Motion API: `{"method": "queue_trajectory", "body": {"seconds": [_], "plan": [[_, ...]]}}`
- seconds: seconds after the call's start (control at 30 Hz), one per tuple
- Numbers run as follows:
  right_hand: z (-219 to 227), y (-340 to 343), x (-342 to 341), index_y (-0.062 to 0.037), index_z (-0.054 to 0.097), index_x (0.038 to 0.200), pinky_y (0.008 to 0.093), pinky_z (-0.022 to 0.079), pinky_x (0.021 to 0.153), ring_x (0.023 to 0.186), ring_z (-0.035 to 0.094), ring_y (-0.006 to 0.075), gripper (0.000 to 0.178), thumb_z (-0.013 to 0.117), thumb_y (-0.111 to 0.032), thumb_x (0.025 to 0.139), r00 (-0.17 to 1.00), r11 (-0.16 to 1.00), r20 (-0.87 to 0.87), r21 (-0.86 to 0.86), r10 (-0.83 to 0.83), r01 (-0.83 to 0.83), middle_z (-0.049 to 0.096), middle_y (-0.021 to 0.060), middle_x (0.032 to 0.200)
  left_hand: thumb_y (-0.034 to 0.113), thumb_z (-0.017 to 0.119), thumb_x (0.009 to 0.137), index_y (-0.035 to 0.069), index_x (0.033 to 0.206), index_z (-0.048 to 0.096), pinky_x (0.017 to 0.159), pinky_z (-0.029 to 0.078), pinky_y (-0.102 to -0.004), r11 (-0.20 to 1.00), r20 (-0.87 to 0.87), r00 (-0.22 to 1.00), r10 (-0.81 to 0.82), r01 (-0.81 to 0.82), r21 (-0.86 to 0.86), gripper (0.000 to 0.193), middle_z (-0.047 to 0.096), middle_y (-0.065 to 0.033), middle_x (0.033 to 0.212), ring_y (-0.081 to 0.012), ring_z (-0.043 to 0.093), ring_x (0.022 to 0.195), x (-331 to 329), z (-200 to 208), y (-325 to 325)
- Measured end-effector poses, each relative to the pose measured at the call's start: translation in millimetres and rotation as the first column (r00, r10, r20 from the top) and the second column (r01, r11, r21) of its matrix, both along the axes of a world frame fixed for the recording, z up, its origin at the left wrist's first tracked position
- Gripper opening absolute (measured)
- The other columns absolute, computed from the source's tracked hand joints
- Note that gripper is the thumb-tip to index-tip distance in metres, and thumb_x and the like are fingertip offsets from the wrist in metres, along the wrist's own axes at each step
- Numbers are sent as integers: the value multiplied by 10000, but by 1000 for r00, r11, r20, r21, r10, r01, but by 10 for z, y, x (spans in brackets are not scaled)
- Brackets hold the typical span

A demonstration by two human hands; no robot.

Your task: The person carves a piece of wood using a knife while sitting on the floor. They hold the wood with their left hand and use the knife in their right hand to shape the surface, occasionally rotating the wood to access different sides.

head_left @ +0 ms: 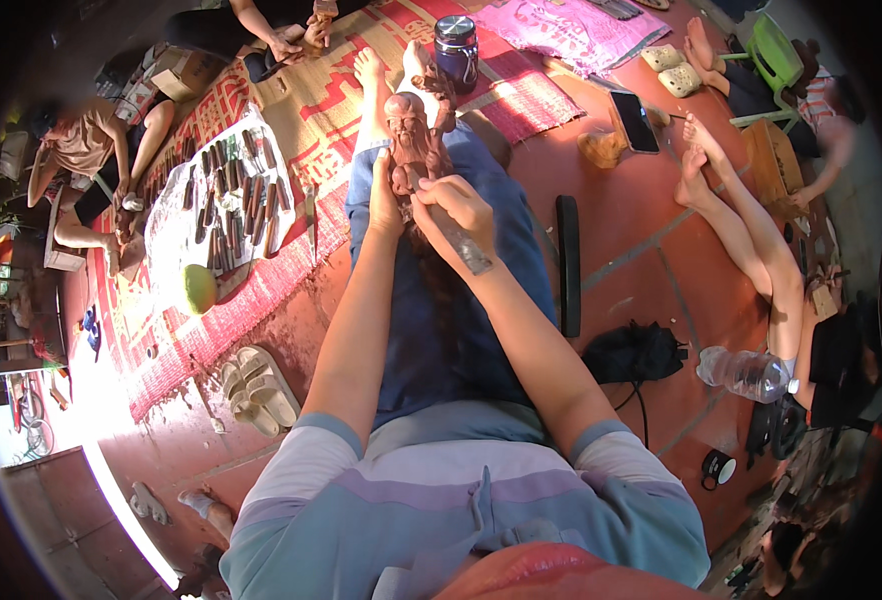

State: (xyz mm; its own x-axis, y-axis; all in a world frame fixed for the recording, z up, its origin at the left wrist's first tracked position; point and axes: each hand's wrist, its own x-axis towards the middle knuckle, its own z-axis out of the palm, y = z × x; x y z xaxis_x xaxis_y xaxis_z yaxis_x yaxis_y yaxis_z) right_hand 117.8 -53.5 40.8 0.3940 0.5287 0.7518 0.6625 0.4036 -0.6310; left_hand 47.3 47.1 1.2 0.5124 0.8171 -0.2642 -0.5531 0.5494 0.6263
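Observation:
A reddish-brown carved wooden figurine of a bearded old man with a staff stands over my lap, between my blue-trousered legs. My left hand is closed round its lower left side. My right hand is pinched, fingertips against the lower front of the carving. From under the right palm a flat grey strip sticks out toward my wrist. Whether it is sandpaper or a blade I cannot tell. The figurine's base is partly hidden by my hands.
Left, many dark-handled carving tools lie on a white sheet over a red patterned mat, beside a green fruit. A dark blue flask stands ahead. Right are a phone and plastic bottle. Other people sit around.

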Motion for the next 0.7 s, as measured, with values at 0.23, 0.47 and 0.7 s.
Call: {"method": "queue_trajectory", "body": {"seconds": [0.23,0.47,0.7], "plan": [[21,-54,-77,-49,601,747,309,523,618,723,640,257,147,706,29,681,999,997,-36,-75,33,-36,640,111,846,495,552,866,130,977,588,664,474,-262,998,-43,999,32,-30,47,383,583,-1,778,-122,563,697,-84,-363,223],[45,-77,-97,-39,588,754,309,530,622,725,639,249,150,700,29,682,998,995,54,-93,36,-31,631,106,821,481,508,892,101,1039,587,688,484,-281,999,-9,1000,28,-27,40,414,630,-46,884,-159,594,739,-76,-161,133],[31,-55,-141,-40,579,752,304,527,610,704,631,253,148,682,40,683,990,996,123,-65,73,-65,624,104,807,469,521,893,89,1051,587,673,489,-274,928,367,860,-355,279,245,417,617,-43,870,-152,590,741,-302,-743,508]]}}
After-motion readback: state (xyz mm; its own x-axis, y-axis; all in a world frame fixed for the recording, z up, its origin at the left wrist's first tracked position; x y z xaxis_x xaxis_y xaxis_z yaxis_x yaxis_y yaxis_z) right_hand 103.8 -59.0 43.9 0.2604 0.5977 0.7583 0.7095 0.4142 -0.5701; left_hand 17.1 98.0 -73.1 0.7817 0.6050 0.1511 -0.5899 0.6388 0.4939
